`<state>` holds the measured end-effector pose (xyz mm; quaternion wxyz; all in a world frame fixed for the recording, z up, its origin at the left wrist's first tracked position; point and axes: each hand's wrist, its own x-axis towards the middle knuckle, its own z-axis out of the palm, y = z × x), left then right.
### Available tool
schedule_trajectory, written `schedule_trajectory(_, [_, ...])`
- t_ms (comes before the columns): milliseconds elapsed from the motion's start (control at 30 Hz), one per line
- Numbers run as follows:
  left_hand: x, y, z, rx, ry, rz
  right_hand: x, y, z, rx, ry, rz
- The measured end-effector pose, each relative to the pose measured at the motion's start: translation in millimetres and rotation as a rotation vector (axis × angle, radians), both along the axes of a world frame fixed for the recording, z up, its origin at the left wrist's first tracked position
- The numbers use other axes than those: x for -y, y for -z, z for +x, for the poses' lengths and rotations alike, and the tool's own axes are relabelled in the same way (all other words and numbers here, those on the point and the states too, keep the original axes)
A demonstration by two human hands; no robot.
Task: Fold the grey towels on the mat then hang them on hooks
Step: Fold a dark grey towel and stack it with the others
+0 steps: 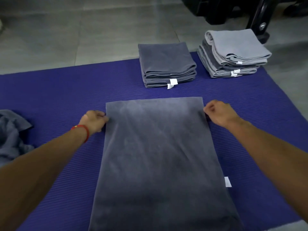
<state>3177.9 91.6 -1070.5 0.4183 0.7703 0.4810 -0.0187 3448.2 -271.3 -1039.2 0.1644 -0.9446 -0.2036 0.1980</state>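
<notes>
A grey towel [156, 157] is laid flat and lengthwise on the blue mat [66, 90], between the two hands. Its far left edge is pinched by the curled fingers of the left hand [95, 120], and its far right edge is met by the right hand [220, 113], closed loosely; whether cloth is actually gripped there cannot be told.

If one side is lifted ahead of the other, the fold may well come out skewed and the edges would not meet. A weak pinch on the right could let that corner slip and bunch. The small white tag [227, 181], nearer the body than the right hand, could be left sticking out.

Beyond the hands, two stacks of folded towels are seen: a dark one [166, 64] straight ahead and a paler one [233, 52] further right, its layers a little uneven. A crumpled towel [11, 134] lies well to the left of the left hand. The ribbed mat is spread on a grey tiled floor [66, 30]; a black frame [258, 15] stands at the far right. No hooks are visible.
</notes>
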Motion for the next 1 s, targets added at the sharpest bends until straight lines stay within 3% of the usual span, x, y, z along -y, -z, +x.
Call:
schedule_trajectory(233, [-13,0,61,0.240,-0.309,-0.099,-51,39,39,-0.052,0.337,0.073])
schedule_trajectory(400, [-23,-5,40,0.338,-0.248,-0.315,-37,35,45,-0.274,0.538,0.509])
schedule_trajectory(533, [-31,-3,22,0.345,-0.187,-0.332,-27,28,53,-0.357,0.506,0.524])
schedule_trajectory(700, [-35,0,29,0.370,-0.244,-0.207,-32,22,64,-0.228,0.532,0.599])
schedule_trajectory(933, [-38,17,54,0.261,-0.306,-0.002,-58,56,68,0.037,0.544,0.479])
schedule_trajectory(1000, [-29,18,46,0.183,-0.227,0.239,-59,55,52,0.128,0.445,0.404])
